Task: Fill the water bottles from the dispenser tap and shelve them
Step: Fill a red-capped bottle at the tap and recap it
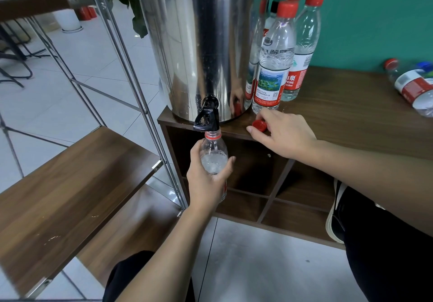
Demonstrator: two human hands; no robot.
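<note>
A steel dispenser (194, 44) stands on the wooden cabinet top (339, 114), its black tap (207, 116) hanging over the front edge. My left hand (206, 180) grips an uncapped clear bottle (213, 154) with its mouth right under the tap; water reaches the bottle's shoulder. My right hand (283, 133) rests on the cabinet top and pinches a loose red cap (259, 125). Several capped bottles (276, 55) stand upright right of the dispenser.
Two bottles (414, 84) lie on their sides at the far right of the cabinet top. A metal-framed rack with wooden shelves (77, 184) stands to the left. Open cubbies (253, 175) sit under the cabinet top. My knees and a shoe (335, 215) are low in view.
</note>
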